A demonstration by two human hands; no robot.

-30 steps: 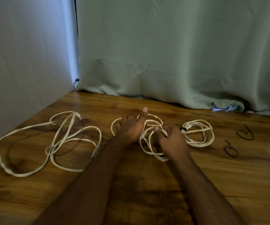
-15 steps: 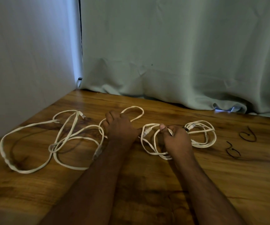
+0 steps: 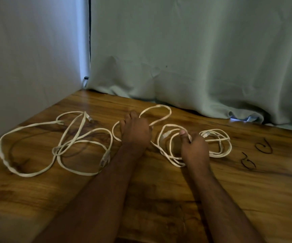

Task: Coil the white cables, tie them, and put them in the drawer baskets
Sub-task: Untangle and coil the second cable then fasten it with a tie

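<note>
My hands have drawn apart over the last second. A moment ago they sat close together on one bundle; now my left hand (image 3: 135, 132) has slid leftward, fingers curled round a strand and pulling out a fresh loop (image 3: 156, 114) toward the curtain (image 3: 194, 58). My right hand (image 3: 195, 148) stays put, thumb and fingers pinching the gathered turns of the middle cable (image 3: 168, 146) against the worktop (image 3: 159, 199). Just behind it lies the coiled cable (image 3: 217, 142), apparently tied already, and the loose cable (image 3: 54, 146) still sprawls at the left, untouched. Two dark ties (image 3: 256, 155) wait to my right. I judge I am laying out slack for another turn, so coiling is under way. No drawer basket is in view.
</note>
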